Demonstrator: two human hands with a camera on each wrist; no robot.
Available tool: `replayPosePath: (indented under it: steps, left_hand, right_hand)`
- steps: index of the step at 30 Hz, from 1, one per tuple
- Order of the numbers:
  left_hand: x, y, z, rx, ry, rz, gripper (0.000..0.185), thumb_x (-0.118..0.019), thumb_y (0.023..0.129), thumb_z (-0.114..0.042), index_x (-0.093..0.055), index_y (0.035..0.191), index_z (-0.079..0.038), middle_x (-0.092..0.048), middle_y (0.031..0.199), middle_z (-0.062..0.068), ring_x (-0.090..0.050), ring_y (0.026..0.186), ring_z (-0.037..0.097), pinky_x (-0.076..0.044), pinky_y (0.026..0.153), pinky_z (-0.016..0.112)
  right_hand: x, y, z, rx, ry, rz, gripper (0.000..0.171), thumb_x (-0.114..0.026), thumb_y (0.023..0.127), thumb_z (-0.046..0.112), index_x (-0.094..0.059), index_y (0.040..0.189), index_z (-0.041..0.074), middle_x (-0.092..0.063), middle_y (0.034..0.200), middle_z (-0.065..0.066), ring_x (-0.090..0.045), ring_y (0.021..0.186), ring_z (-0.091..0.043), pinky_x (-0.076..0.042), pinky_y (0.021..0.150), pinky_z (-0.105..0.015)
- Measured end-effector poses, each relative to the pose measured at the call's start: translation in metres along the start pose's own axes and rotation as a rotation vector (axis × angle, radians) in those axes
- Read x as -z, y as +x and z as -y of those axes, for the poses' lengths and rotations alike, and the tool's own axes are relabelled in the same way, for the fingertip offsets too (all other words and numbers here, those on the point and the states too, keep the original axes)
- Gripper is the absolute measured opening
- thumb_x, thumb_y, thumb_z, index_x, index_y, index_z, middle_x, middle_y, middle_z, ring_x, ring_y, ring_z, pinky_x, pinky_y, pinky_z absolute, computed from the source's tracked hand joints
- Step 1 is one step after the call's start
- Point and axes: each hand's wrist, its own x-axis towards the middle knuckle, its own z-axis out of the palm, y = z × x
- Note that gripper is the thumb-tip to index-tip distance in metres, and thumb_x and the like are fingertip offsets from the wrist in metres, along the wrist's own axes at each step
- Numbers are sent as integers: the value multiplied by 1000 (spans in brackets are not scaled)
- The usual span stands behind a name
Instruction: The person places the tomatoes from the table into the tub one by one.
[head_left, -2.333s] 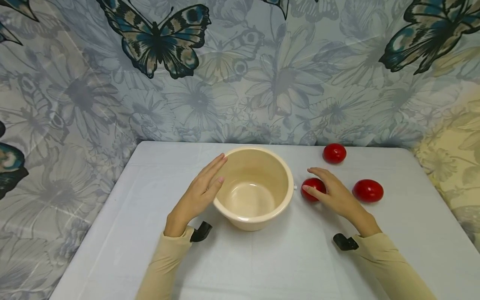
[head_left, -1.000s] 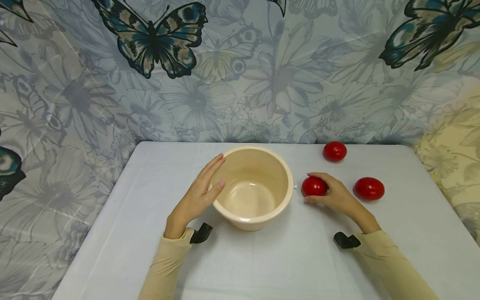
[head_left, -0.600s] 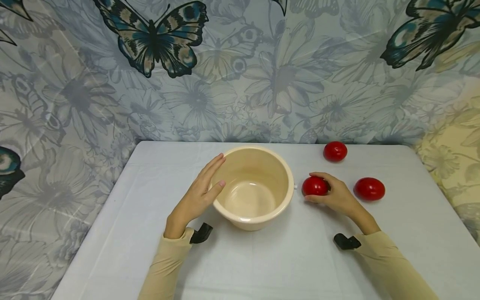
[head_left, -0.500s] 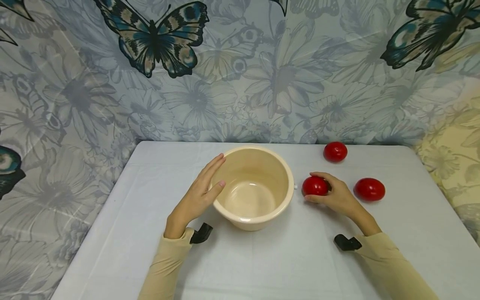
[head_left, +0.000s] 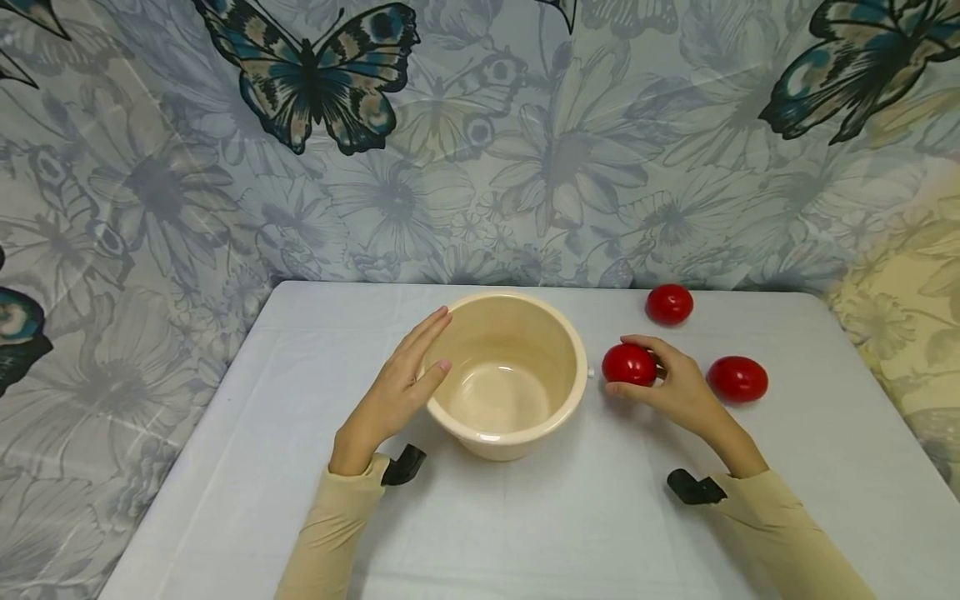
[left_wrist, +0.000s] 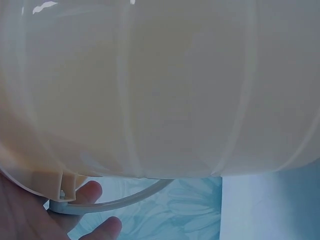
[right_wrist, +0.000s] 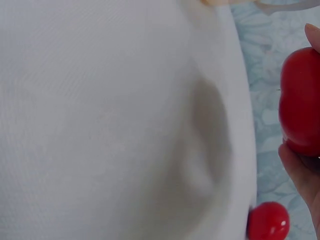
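While the left hand [head_left: 392, 392] rests against the side of the cream plastic bucket [head_left: 513, 333], its fingers lying straight along the rim, the right hand's [head_left: 681, 393] grip is clamped on a glossy red tomato [head_left: 627, 365], thumb on one side and fingers on the other. That tomato is just right of the bucket, seemingly lifted off the tabletop [head_left: 525, 533], as its shadow [right_wrist: 212, 135] suggests in the right wrist view. The bucket stands upright, nearer the far edge than the near one. The likeliest slip, I judge, is the tomato itself: its skin looks smooth, and a loose pinch could let it roll toward the far edge. If carried too low, it might strike the bucket's rim or the small pale fitting [head_left: 591, 373] on its right side, and the flat left palm, not wrapped round the wall, may not stop a shove or tip. A second tomato [head_left: 737, 379], toward the right edge, sits just beside the right hand and could be nudged by a backward swing; the third tomato [head_left: 670, 305], by the far edge, seems safer from that.
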Motion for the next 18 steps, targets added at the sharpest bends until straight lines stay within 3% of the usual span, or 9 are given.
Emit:
replayPosePath:
  steps: [4,14,18]
  left_hand:
    - [0,0,0,-1,-1,-4,58,-49,102,-22,-32,156,-15,-28,164,6,-24,152,21,-20,125,48]
    - [0,1,-2,17,22,-4,60,-52,101,-24,-31,156,-16,-27,164,0,-24,152,21,-21,125,49]
    - [-1,1,-2,19,27,-7,59,-52,101,-25,-32,156,-16,-26,164,-2,-24,152,20,-21,125,48]
  right_hand:
    - [3,-2,7,23,10,-8,75,-82,82,35,-48,144,9,-52,143,-20,-54,120,-40,-55,91,-59]
    - [16,-4,27,103,-8,-62,73,-84,80,26,-50,143,10,-54,141,-20,-57,119,-39,-54,92,-59]
    - [23,-4,36,133,3,-79,74,-85,78,22,-50,143,11,-56,138,-19,-58,116,-39,-59,88,-26]
